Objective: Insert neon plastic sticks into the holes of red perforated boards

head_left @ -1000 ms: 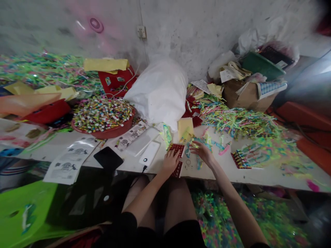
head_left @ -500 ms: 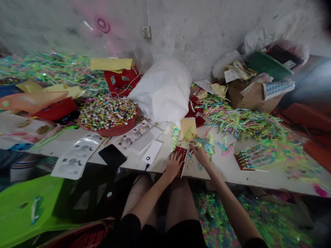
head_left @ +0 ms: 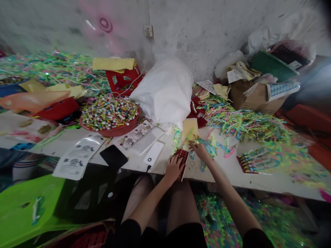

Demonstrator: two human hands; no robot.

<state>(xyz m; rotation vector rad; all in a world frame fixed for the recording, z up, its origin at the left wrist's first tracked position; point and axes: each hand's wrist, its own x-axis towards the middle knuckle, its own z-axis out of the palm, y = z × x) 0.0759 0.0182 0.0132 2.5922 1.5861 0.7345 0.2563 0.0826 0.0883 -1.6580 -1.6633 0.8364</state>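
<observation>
My left hand (head_left: pixel 173 168) lies with spread fingers on a dark red card (head_left: pixel 184 155) with rows of small pale marks, at the table's front edge. To its right, my right hand (head_left: pixel 198 150) reaches over the table with fingers apart, beside the pale yellow sheet (head_left: pixel 190 126). Small colourful pieces lie by its fingertips, too small to make out. Blue, green and yellow ribbon-like strips (head_left: pixel 210 148) are just beyond and right of it. A second red card (head_left: pixel 244 164), lined with several bead-ended strips, rests farther right.
A white sack (head_left: pixel 165 89) stands against the wall. To the left are a red basin (head_left: pixel 116 131) of small multicoloured pieces, a white phone (head_left: pixel 154 153), a black flat object (head_left: pixel 113 156) and printed sheets (head_left: pixel 79 158). Strips are heaped (head_left: pixel 245 124) at right, near a cardboard box (head_left: pixel 252 96).
My right hand has shifted slightly, its fingers now stretched more toward the yellow sheet and looser than before. My left hand stays on the red card. The view has moved slightly.
</observation>
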